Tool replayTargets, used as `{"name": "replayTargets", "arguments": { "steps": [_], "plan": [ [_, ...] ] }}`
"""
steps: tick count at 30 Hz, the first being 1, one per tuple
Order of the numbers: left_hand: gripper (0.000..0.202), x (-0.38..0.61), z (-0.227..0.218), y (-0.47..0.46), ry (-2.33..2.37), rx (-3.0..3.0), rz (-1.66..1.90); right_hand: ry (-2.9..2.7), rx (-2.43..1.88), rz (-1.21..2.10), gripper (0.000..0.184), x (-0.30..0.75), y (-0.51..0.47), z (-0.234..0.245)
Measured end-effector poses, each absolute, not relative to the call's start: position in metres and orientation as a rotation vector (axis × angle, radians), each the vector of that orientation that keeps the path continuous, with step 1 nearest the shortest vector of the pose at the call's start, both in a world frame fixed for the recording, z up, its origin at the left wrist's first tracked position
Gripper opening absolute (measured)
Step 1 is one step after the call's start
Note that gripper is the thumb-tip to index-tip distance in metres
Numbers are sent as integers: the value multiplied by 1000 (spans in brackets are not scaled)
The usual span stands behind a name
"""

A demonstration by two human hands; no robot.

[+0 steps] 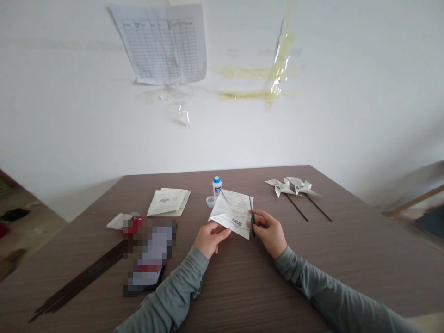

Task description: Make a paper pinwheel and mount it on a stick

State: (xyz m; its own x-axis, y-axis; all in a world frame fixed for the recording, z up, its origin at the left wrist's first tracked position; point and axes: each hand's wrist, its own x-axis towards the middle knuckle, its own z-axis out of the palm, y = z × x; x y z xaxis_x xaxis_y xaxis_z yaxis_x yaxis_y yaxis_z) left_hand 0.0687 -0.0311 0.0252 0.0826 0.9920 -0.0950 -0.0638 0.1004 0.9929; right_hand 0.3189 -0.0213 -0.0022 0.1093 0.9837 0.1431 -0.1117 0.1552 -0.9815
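Observation:
My left hand [210,238] pinches the lower left edge of a folded printed paper sheet [231,212], holding it up above the wooden table [243,282]. My right hand [268,231] grips a pair of small dark scissors [251,215], whose blades point up along the paper's right edge. Both sleeves are grey-green.
A small white glue bottle [217,186] with a blue cap stands behind the paper, its lid [210,201] beside it. Two paper pinwheels on dark sticks [294,192] lie at right. A stack of papers [169,202], a bundle of dark sticks [83,280] and a blurred-out item [149,256] lie at left.

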Motion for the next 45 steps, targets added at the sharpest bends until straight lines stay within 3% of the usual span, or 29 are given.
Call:
{"name": "replayTargets", "arguments": {
  "steps": [15, 28, 45],
  "plan": [
    [35, 75, 23, -32, 1132, 1079, 1050, -1122, -1067, 1048, 56, 310, -29, 2],
    [17, 72, 40, -34, 1279, 1045, 1199, -1197, -1165, 1123, 62, 309, -35, 9],
    [14, 64, 59, -33, 1319, 958, 1388, -1472, -1071, 1307, 60, 305, -58, 22]
  ]
}}
